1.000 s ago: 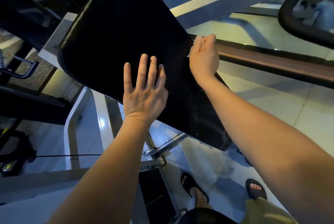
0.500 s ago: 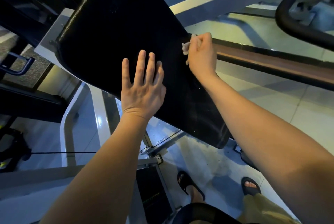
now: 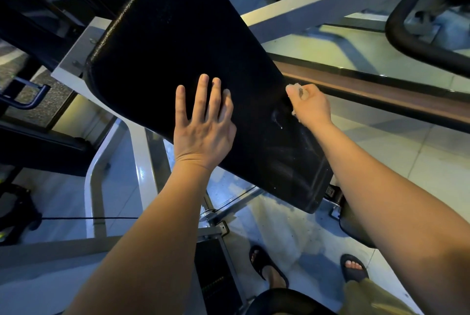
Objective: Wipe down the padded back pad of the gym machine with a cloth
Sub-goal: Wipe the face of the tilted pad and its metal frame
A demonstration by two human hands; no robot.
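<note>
The black padded back pad (image 3: 183, 42) slants across the middle of the view, wide at the lower right and narrowing toward the top. My left hand (image 3: 203, 126) lies flat on its lower face with the fingers straight and spread. At the pad's right edge my right hand (image 3: 310, 106) is curled round a small pale cloth (image 3: 296, 89); only scraps of the cloth show above the thumb and below the fist. A wet smear (image 3: 277, 116) shines on the pad just left of that hand.
White frame beams (image 3: 318, 6) run behind the pad, and a brown rail (image 3: 381, 93) passes right behind my right hand. A black curved handle (image 3: 412, 39) is at the upper right. Below, my feet in black sandals (image 3: 267, 266) stand on tiled floor beside the machine's base.
My right hand has slid down the pad's right edge with the cloth, leaving a wet smear. My left hand stays flat on the pad.
</note>
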